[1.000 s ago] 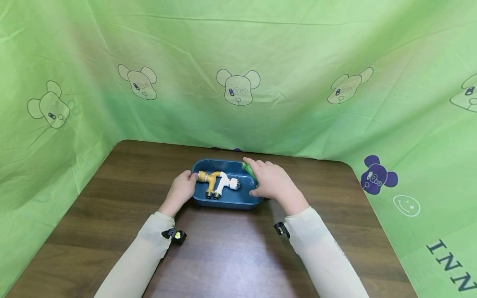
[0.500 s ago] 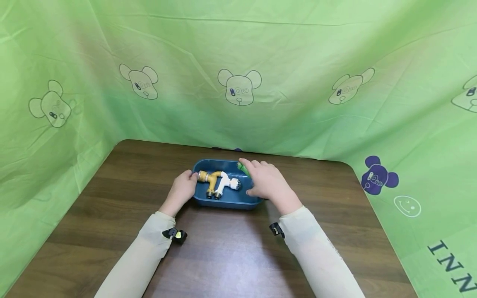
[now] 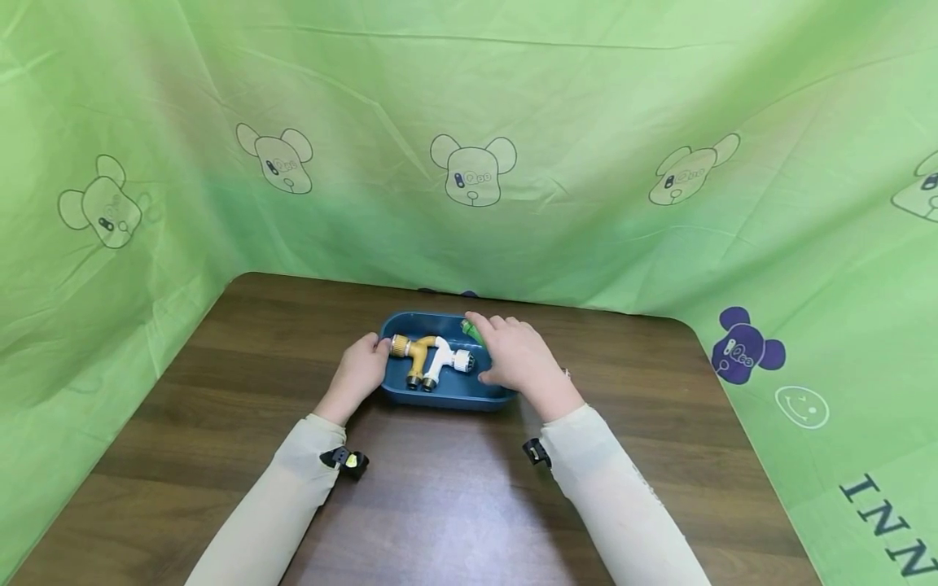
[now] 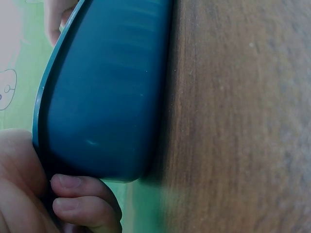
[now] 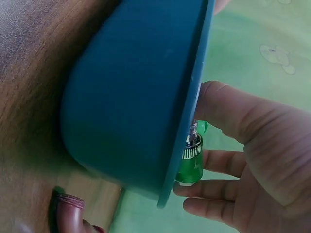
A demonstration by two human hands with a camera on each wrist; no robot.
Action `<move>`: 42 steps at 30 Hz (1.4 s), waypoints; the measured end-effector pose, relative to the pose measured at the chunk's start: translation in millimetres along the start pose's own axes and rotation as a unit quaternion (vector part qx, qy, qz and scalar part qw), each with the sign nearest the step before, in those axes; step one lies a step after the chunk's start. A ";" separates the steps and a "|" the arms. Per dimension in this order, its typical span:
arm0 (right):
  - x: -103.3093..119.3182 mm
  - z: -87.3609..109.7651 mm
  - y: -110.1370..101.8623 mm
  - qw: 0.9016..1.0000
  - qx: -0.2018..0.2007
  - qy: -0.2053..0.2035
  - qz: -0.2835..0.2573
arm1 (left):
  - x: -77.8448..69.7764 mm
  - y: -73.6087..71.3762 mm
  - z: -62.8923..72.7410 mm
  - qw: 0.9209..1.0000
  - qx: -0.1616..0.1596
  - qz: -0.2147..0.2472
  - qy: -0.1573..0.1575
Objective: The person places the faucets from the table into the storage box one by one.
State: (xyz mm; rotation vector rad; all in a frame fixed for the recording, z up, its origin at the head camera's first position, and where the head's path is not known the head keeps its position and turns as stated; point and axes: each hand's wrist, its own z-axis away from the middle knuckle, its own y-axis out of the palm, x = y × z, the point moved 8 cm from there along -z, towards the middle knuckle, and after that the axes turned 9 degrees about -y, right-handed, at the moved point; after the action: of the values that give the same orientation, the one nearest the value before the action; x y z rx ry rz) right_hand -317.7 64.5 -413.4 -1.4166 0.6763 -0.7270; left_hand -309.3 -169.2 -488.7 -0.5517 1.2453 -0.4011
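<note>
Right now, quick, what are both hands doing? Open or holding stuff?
Left hand: closed, gripping the edge of the blue tub.
Right hand: closed, holding the green fitting.

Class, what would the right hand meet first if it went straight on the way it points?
Beyond the held green tap, the right hand would probably meet the tray's far rim. Depth is unclear; it might pass above.

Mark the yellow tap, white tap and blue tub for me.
Yellow tap (image 3: pixel 418 353), head view, on its body.
White tap (image 3: pixel 443 356), head view, on its body.
Blue tub (image 4: pixel 104 97), left wrist view, on its outer wall.
</note>
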 end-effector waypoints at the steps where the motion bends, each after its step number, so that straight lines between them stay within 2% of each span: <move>1: 0.3 -0.6 0.5 1.000 0.000 0.000 0.002 | 0.1 0.2 0.0 1.000 0.000 0.000 0.000; 13: 4.0 -4.3 8.5 1.000 0.017 0.005 0.017 | -0.1 -1.2 0.2 1.000 -0.006 -0.005 0.006; 35: 6.0 -8.0 18.5 0.999 0.018 0.003 0.031 | 1.4 0.1 -1.4 1.000 -0.004 -0.003 0.004; 42: 5.1 -10.8 23.5 0.999 0.024 0.005 0.037 | -2.8 -1.9 -0.6 0.999 -0.018 -0.017 0.022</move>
State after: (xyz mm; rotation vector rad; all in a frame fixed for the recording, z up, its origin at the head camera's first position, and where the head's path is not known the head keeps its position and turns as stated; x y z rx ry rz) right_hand -322.0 54.3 -437.2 -1.3388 0.7106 -0.6885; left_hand -310.7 -169.2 -485.5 -0.5974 1.2891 -0.4229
